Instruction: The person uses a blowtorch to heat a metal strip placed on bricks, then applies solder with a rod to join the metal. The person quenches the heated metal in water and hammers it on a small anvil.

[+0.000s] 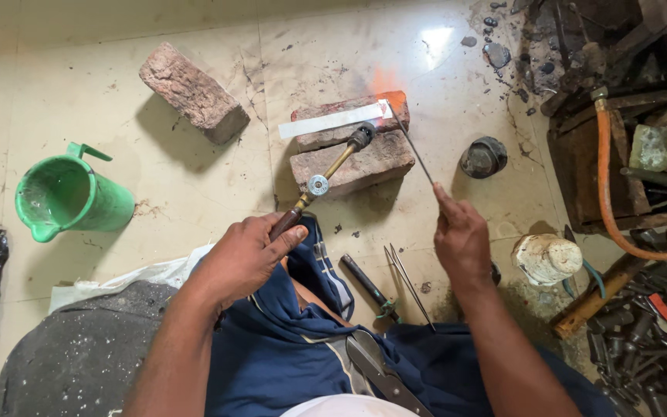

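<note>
My left hand [245, 255] grips the handle of a brass gas torch [326, 176] with a small round valve knob. Its nozzle points at the right end of a flat white metal strip [332, 120] lying on two bricks [353, 158], where an orange flame glows. My right hand [461, 235] pinches a thin metal rod [411, 143] whose far tip touches the heated end of the strip. Both hands hover above the tiled floor, over my blue-clad knees.
A loose brick [193, 93] and a green plastic jug [67, 197] lie to the left. A dark round lump [482, 157], a white container [546, 259], an orange hose [607, 193] and piled metal tools sit right. Pliers [370, 287], tweezers and shears lie near my knees.
</note>
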